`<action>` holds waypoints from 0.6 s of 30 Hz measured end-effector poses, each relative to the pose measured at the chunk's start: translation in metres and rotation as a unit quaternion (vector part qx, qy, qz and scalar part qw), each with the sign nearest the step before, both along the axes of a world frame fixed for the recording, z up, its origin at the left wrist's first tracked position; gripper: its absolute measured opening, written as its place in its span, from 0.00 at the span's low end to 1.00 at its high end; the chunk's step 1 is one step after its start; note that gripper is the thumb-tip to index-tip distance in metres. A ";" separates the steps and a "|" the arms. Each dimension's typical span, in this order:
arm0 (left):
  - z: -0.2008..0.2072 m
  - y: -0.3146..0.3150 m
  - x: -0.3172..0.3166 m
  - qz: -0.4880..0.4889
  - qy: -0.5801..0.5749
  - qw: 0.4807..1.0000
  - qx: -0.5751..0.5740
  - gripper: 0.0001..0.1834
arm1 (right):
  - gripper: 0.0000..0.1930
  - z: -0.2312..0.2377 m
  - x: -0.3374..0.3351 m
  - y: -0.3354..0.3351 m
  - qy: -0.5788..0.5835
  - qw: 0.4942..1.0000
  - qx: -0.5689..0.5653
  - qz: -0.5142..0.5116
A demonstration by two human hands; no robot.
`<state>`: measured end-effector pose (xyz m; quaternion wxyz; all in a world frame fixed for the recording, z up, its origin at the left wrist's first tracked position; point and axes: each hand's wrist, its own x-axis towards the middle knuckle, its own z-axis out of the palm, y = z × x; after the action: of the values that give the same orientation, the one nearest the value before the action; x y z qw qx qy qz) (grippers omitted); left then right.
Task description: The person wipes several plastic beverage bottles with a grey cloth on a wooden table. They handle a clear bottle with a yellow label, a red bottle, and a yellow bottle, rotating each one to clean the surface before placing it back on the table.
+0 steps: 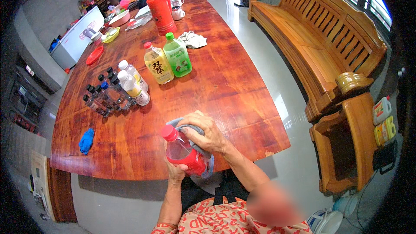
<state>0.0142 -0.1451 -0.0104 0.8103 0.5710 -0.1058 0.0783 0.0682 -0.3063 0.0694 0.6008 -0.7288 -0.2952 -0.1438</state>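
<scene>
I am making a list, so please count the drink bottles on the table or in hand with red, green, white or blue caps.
Red-capped bottles: 2
Green-capped bottle: 1
White-capped bottles: 2
Blue-capped bottle: 1
Total: 6

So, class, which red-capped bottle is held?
The red-labelled bottle, held by the left hand, grey cloth in the right hand; the yellow bottle stands on the table.
</scene>
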 end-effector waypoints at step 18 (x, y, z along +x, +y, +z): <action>0.012 -0.011 -0.002 -0.077 -0.032 0.995 0.046 0.66 | 0.12 0.000 -0.009 -0.029 0.080 0.996 -0.005 0.038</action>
<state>0.0124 -0.1563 0.0018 0.7831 0.5948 -0.1791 0.0286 0.0590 -0.3351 0.0694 0.6240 -0.7290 -0.2747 -0.0608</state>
